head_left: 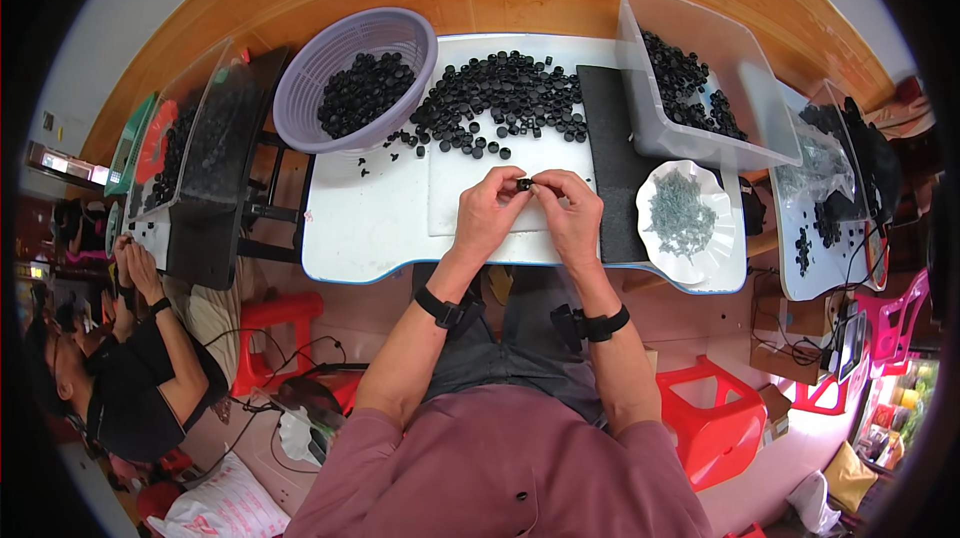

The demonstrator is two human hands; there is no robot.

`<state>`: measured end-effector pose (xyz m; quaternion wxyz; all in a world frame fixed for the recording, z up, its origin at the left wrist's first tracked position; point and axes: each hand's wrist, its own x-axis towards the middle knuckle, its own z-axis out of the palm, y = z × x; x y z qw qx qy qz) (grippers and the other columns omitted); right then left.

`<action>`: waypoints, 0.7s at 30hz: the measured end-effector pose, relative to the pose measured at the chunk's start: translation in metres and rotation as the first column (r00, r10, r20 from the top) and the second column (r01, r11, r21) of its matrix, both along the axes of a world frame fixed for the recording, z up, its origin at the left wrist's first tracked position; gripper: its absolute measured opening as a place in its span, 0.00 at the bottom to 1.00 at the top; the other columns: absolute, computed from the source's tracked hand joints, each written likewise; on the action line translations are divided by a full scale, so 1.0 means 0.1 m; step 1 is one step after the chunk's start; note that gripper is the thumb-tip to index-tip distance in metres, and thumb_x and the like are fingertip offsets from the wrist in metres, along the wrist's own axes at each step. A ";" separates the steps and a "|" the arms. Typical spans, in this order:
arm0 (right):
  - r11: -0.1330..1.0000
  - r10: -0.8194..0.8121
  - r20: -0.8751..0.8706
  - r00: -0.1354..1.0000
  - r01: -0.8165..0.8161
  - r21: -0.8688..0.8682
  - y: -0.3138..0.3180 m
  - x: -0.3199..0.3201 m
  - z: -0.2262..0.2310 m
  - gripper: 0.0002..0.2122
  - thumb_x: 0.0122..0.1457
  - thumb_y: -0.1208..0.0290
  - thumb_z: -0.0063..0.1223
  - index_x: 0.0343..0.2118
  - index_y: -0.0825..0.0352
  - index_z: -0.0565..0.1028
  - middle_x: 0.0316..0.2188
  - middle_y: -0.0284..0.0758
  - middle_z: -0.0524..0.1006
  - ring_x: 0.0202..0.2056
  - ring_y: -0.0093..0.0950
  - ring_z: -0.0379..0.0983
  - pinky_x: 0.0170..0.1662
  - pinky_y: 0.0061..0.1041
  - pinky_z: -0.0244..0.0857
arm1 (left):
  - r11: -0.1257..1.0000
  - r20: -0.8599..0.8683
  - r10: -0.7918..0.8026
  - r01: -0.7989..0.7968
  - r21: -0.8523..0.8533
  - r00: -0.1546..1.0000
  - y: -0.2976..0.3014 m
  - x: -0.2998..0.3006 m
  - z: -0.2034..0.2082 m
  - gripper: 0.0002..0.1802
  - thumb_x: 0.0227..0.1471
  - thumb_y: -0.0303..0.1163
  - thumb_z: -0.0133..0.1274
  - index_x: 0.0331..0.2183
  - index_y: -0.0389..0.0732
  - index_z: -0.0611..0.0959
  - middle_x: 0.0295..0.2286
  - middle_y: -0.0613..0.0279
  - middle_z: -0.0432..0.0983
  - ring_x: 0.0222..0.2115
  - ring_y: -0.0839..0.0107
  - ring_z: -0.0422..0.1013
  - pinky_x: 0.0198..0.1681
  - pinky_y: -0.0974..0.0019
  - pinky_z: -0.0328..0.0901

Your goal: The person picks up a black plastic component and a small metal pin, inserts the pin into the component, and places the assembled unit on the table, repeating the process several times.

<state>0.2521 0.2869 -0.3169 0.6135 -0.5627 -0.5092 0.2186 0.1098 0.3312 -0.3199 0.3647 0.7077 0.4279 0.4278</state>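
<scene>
Between the fingertips of both hands is a small round black cap (523, 184), held just above the near part of the white work mat (462, 200). My left hand (485, 213) pinches it from the left, while my right hand (572, 216) grips its right side with thumb and fingers. Beyond the hands, a wide pile of loose black caps (505, 88) spreads over the table. To the right of my right hand stands a white scalloped dish (725, 248) with many tiny clear greyish pieces. Fingers partly hide the held cap, so its details are unclear.
A purple basket (288, 113) of black parts stands at the back left. At the back right, a clear plastic bin (715, 143) holds more, beside a black mat (612, 128). A red stool (705, 418) is on the floor at right. Another person (150, 368) works at far left.
</scene>
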 end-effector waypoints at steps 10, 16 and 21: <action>0.999 0.017 -0.029 0.999 -0.016 0.045 -0.02 0.02 0.04 0.06 0.55 0.85 0.61 0.36 0.71 0.83 0.36 0.37 0.84 0.34 0.24 0.80 0.37 0.21 0.73 | 0.995 0.053 -0.088 0.090 -0.045 0.995 0.02 -0.05 0.02 0.15 0.54 0.25 0.64 0.45 0.36 0.82 0.36 0.55 0.86 0.38 0.66 0.84 0.40 0.67 0.76; 0.998 0.057 -0.047 0.997 -0.055 0.034 -0.03 0.03 0.02 0.06 0.56 0.85 0.61 0.36 0.70 0.84 0.37 0.36 0.84 0.35 0.23 0.79 0.37 0.20 0.71 | 0.996 0.034 -0.084 0.086 -0.038 0.996 0.00 -0.05 0.02 0.15 0.55 0.24 0.64 0.45 0.35 0.82 0.36 0.55 0.86 0.39 0.66 0.84 0.41 0.67 0.76; 0.998 0.062 -0.054 0.997 -0.060 0.023 -0.03 0.04 0.00 0.06 0.56 0.84 0.61 0.36 0.70 0.84 0.37 0.36 0.84 0.35 0.22 0.79 0.37 0.20 0.71 | 0.996 0.019 -0.084 0.085 -0.038 0.996 0.00 -0.05 0.04 0.15 0.55 0.25 0.64 0.46 0.36 0.83 0.37 0.54 0.86 0.39 0.65 0.84 0.41 0.66 0.76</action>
